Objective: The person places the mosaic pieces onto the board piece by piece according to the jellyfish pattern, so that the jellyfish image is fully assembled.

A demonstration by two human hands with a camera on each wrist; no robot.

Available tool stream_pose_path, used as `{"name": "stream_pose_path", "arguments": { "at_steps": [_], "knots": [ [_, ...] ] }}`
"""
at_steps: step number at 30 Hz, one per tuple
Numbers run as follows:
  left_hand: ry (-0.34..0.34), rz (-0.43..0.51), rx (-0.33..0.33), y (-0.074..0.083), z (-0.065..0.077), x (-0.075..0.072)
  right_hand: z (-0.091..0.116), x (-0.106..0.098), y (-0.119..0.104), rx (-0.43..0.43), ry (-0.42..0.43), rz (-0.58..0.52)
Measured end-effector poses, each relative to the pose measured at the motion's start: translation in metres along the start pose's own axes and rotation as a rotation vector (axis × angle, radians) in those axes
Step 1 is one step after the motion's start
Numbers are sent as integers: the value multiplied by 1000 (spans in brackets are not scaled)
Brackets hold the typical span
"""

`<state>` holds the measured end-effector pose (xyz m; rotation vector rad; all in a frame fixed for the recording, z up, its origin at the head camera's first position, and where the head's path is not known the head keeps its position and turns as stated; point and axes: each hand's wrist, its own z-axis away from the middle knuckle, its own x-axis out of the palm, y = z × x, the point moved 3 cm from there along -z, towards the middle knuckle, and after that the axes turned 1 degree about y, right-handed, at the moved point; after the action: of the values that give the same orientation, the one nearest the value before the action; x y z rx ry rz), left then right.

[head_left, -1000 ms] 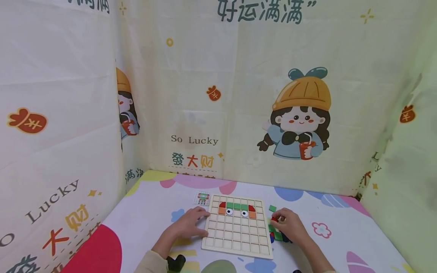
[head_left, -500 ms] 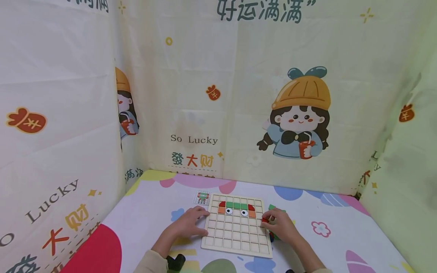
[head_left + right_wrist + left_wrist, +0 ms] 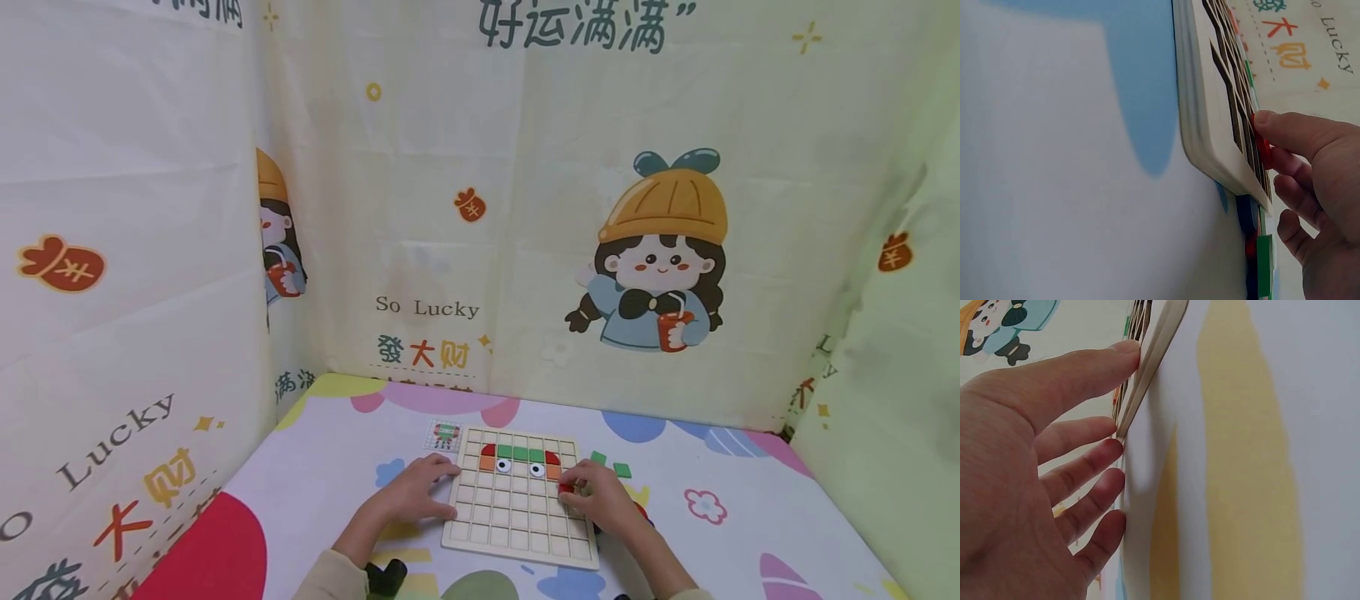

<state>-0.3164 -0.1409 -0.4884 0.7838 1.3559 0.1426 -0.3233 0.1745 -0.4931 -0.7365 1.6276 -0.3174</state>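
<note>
A wooden grid board [image 3: 498,517] lies on the table. Set into its upper rows are green squares [image 3: 521,453], a red quarter-round at either end, orange squares below those and two eye pieces [image 3: 536,470]. My left hand [image 3: 412,492] rests at the board's left edge, its thumb and fingertips touching the rim with the fingers spread. Over the right-hand columns, my right hand [image 3: 603,497] pinches a small red piece [image 3: 1262,147] between thumb and index finger, close to the grid. The hand partly hides this piece in the head view.
A small picture card [image 3: 444,436] with a figure on a grid lies by the board's upper left corner. Loose green tiles [image 3: 622,471] lie right of the board. In the right wrist view, a blue piece [image 3: 1247,212] and a green block [image 3: 1264,265] sit beside its edge.
My right hand has carried the red piece leftward from the loose pieces to over the board's right columns. The left hand has stayed at the left edge.
</note>
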Motion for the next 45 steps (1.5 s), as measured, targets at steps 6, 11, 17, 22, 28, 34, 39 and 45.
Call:
{"name": "stream_pose_path", "arguments": {
  "at_steps": [6, 11, 17, 22, 28, 34, 39, 45],
  "knots": [
    [2, -5, 3, 0, 0, 0, 0, -3, 0, 21, 12, 4],
    [6, -2, 9, 0, 1, -1, 2, -8, 3, 41, 58, 18],
    [12, -5, 10, 1, 1, -2, 1, -7, 3, 80, 24, -6],
    [9, -8, 9, 1, 1, -1, -1, -2, 4, 76, 4, -19],
    [8, -18, 4, 1, 0, 0, -4, 1, 4, 15, 6, -33],
    [7, -18, 14, 6, 1, -2, -7, 3, 2, -68, -9, -17],
    [4, -11, 5, 3, 0, -1, -8, 4, 1, -47, -8, -10],
    [0, -13, 7, 3, 0, -1, -6, 1, 0, -13, 13, -14]
  ]
}}
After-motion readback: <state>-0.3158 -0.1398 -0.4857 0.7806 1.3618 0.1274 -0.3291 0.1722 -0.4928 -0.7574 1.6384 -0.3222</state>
